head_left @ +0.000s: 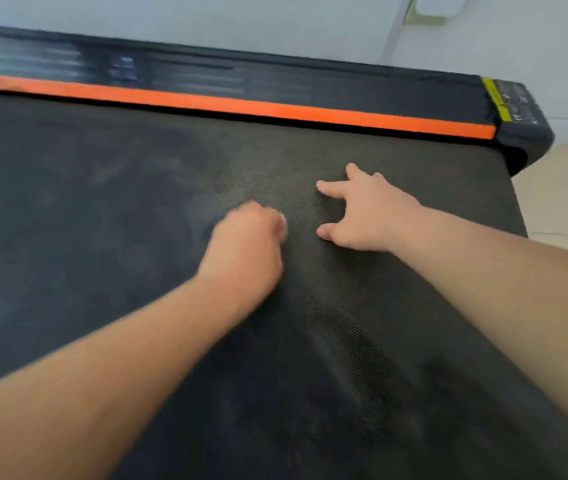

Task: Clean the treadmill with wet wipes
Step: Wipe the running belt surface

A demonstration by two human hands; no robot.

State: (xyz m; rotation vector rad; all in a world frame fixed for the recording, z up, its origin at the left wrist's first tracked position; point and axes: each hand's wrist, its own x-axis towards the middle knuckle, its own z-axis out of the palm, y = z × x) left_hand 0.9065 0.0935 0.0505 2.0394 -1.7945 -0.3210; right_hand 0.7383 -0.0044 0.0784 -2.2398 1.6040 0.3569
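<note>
- The left hand [244, 251] is pressing down on the treadmill belt [120, 237] near its middle. It is blurred, and its fingers are curling tight round a wet wipe [283, 223], of which only a white sliver is showing beside the knuckles.
- The right hand [369, 213] is resting just beside it, toward the belt's right edge, with fingers spreading wide and tips touching the belt.
- An orange stripe [241, 105] is running along the belt's far edge, with a black side rail [310, 81] lying beyond it.

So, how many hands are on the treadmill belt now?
2. The left hand, curled round a mostly hidden white wipe, is near the middle of the belt; the right hand rests just to its right, fingers spread.
</note>
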